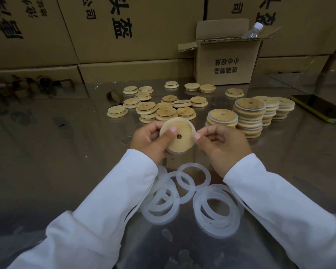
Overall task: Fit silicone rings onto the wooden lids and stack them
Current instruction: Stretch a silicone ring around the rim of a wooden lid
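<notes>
My left hand [146, 142] grips a round wooden lid [179, 141] with a centre hole, thumb pressed on its face, above the metal table. A translucent silicone ring [191, 127] runs round the lid's edge, and my right hand [219, 144] pinches that ring at the lid's right side. Several loose silicone rings [215, 208] lie on the table near me, between my sleeves. Bare wooden lids [163, 110] lie scattered beyond my hands. Three stacks of ringed lids [249, 117] stand to the right.
The shiny metal table [66, 152] reflects the cartons. An open small cardboard box [224, 61] with a plastic bottle [253, 31] in it stands at the back. A dark phone [318, 107] lies at the far right. Large cartons [114, 30] wall the back.
</notes>
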Motion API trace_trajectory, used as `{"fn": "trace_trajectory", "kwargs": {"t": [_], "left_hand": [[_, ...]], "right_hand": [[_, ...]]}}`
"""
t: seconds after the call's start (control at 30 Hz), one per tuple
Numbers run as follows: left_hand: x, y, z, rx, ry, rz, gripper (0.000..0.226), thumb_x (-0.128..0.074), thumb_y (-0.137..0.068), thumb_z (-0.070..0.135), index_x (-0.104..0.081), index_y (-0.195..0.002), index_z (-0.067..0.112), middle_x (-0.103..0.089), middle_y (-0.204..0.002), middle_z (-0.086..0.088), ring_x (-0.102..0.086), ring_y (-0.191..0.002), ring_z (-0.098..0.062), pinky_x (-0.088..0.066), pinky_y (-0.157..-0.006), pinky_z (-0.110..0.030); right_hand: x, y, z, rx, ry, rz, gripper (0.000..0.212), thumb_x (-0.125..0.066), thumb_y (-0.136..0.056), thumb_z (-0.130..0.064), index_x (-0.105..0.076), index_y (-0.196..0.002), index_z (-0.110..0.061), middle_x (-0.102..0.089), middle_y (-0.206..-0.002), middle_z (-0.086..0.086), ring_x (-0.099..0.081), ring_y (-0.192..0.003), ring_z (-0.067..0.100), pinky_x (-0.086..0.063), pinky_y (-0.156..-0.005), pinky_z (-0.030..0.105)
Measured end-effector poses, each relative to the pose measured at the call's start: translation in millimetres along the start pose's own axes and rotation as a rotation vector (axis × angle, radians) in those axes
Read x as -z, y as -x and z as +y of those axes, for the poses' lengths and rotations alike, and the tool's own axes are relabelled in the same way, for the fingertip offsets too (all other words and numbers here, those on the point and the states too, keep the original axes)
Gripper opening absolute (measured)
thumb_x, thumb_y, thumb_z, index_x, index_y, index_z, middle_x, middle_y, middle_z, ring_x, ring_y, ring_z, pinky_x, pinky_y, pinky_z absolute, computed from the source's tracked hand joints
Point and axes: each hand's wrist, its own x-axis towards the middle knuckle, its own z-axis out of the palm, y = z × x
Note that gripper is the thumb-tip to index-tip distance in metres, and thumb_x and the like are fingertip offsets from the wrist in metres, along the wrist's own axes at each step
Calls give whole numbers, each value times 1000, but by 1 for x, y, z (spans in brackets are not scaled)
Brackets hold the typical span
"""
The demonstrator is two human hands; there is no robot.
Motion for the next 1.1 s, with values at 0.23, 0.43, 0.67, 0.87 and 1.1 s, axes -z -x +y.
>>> {"fn": "trace_trajectory", "kwargs": {"t": [0.23, 0.43, 0.67, 0.87, 1.1], "left_hand": [[-2, -1, -2, 36, 33, -6, 6, -59, -86, 13, -63, -88, 16, -68, -92, -9, -65, -94, -32, -56, -76, -45], [-4, 1, -1, -13, 9, -16, 5, -61, -85, 14, -62, -85, 19, -69, -91, -7, -66, -91, -30, -57, -74, -44], [-2, 1, 0, -52, 19, -12, 5, -60, -86, 14, -62, -87, 19, -68, -97, -12, -65, -95, -32, -56, -76, -47], [1, -2, -3, -17, 63, -23, 6, -58, -86, 12, -63, -87, 17, -69, -89, -6, -66, -91, -28, -57, -74, -43], [3, -5, -5, 97, 139, -56, 5, -59, -84, 14, -64, -84, 15, -71, -79, 0, -68, -81, -22, -57, -71, -38]], "right_hand": [[0, -1, 1, -36, 87, 31, 14, -64, -84, -23, -60, -70, -27, -65, -74, -5, -62, -77, 14, -51, -77, 30], [1, -5, 0, -103, 70, 61, 18, -61, -85, -20, -58, -69, -26, -64, -78, -4, -62, -86, 20, -53, -84, 45], [3, -6, -2, -120, -8, 35, 21, -62, -85, -14, -59, -67, -24, -66, -71, 1, -66, -74, 21, -55, -80, 47], [2, -4, -4, -97, -23, -15, 20, -61, -85, -12, -60, -68, -22, -64, -63, -2, -63, -67, 15, -56, -77, 39], [6, -5, -1, -101, -77, -57, 21, -63, -84, -12, -63, -66, -24, -63, -50, -8, -59, -54, 5, -55, -68, 28]]}}
